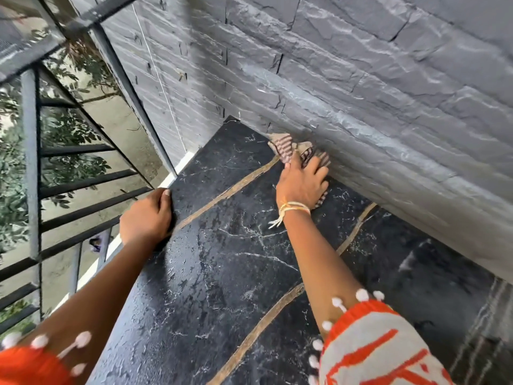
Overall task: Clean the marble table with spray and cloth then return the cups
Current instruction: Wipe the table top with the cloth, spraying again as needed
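The black marble table with white veins and tan seams fills the middle of the view. A striped brown-and-cream cloth lies at the table's far edge against the stone wall. My right hand lies on the cloth, pressing it onto the marble, fingers spread toward the wall. My left hand grips the table's left edge, thumb on top and fingers curled over the rim. The marble near the left hand looks wet. No spray bottle or cups are in view.
A grey rough stone wall runs along the table's right and far side. Dark metal railing bars stand to the left, with trees and ground below beyond them. A white ledge borders the table's left edge.
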Demonstrator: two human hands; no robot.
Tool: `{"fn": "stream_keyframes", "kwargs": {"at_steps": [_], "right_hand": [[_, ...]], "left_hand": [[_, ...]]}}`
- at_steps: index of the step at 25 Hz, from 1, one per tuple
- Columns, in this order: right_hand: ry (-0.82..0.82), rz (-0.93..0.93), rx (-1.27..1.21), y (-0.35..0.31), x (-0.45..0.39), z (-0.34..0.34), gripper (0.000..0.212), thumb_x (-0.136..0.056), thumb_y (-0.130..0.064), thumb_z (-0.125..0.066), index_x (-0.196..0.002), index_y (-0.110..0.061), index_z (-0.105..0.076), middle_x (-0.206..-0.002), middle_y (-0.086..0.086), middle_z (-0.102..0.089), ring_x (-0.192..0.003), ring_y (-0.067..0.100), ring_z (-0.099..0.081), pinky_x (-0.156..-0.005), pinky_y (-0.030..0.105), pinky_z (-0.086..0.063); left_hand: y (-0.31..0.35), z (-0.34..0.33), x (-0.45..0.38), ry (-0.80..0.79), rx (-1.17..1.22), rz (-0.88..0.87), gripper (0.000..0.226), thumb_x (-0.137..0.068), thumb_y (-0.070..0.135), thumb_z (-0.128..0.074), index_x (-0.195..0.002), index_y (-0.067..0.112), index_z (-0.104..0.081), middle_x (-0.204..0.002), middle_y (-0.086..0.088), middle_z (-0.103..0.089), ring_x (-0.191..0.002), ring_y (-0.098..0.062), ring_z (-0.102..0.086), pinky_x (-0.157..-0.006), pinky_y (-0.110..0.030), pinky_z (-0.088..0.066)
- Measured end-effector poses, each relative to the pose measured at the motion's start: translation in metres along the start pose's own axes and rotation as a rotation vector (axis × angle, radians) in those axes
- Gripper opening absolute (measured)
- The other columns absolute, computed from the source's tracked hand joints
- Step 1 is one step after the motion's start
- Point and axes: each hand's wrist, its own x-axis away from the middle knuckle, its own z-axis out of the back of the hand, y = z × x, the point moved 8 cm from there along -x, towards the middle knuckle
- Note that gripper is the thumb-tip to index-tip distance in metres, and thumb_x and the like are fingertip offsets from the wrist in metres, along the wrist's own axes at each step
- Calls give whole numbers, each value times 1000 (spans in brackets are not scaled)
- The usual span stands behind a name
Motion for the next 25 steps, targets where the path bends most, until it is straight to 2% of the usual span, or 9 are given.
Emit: {"fn": "stream_keyframes", "kwargs": {"at_steps": [6, 8, 10, 12, 14, 16, 19, 22, 25], "right_hand": [[-44, 766, -160, -43, 159, 18, 39, -92, -37, -55, -131, -32, -55, -110, 6, -61, -85, 26, -54, -70, 38, -50], [-67, 930, -134, -37, 151, 19, 38, -91, -39, -50, -129, -34, -55, -112, 7, -60, -84, 26, -54, -69, 37, -51], [-36, 786, -39, -13, 100, 16, 38, -93, -41, -46, -130, -35, -53, -122, 9, -55, -90, 28, -53, -72, 40, -52], [-51, 435, 17, 35, 37, 11, 42, -95, -43, -44, -137, -36, -47, -138, 11, -45, -106, 32, -49, -84, 43, -50], [-84, 187, 20, 70, 7, 8, 44, -97, -43, -42, -141, -37, -43, -146, 12, -36, -118, 37, -41, -92, 48, -44], [-130, 92, 35, 68, 10, 4, 47, -98, -42, -42, -144, -35, -38, -147, 11, -34, -128, 40, -34, -96, 54, -40], [-114, 240, 35, 10, 62, 6, 48, -97, -43, -45, -143, -32, -39, -142, 11, -40, -124, 40, -37, -90, 54, -41], [-54, 617, -29, -63, 172, 18, 45, -89, -39, -58, -133, -34, -51, -122, 9, -54, -105, 34, -48, -79, 46, -44], [-108, 1012, -145, -89, 300, 32, 41, -86, -46, -56, -126, -38, -56, -113, 0, -57, -95, 27, -49, -72, 39, -42]], "left_hand": [[1, -1, 2, -5, -13, 5, 40, -101, 45, -28, -117, 20, -55, -107, -25, -64, -100, -42, -61, -70, -40, -41], [-1, -1, 2, 6, 57, 12, 36, -100, 43, -35, -123, 21, -50, -118, -19, -59, -107, -39, -58, -80, -44, -44], [-5, 1, 4, 36, 197, -6, 35, -96, 38, -45, -125, 19, -48, -124, -16, -52, -110, -38, -56, -90, -46, -45], [-6, 9, 17, 96, 225, -55, 40, -92, 37, -51, -125, 15, -50, -123, -18, -50, -111, -39, -54, -96, -48, -44], [-17, 14, 49, 146, 168, -60, 48, -88, 40, -55, -128, 14, -48, -128, -18, -49, -122, -36, -47, -105, -50, -35], [-37, 12, 93, 144, 158, 13, 57, -87, 43, -60, -134, 16, -42, -142, -15, -40, -136, -31, -35, -113, -54, -21], [-69, 11, 159, 132, 111, 87, 75, -80, 60, -50, -141, 18, -37, -155, -11, -27, -144, -25, -24, -115, -55, -8], [-93, 10, 206, 121, 21, 120, 86, -77, 67, -39, -146, 17, -33, -160, -6, -19, -147, -20, -17, -115, -53, -7], [-97, 6, 236, 129, -82, 88, 88, -80, 69, -28, -148, 13, -31, -160, -6, -20, -148, -22, -16, -117, -51, -9]]}}
